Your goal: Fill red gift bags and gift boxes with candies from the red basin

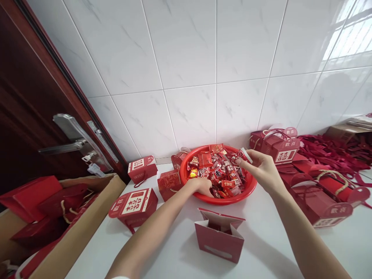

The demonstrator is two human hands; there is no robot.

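Right of the frame's centre, the right hand (262, 169) pinches a red-and-white packet (243, 155) between thumb and fingers, over the rim of the red basket (226, 200). The packet looks light, its wrapper probably slick, so a gentle pinch across the middle should suit. The left hand (203, 186) reaches among the wrapped sweets (216, 174); its fingertips are buried, so whether it grips anything cannot be told. Lower centre, an open box (219, 245) of seemingly stiff, thin card stands on the desk (171, 248), its inside mostly hidden; the carton (84, 228) lower left is cut off.
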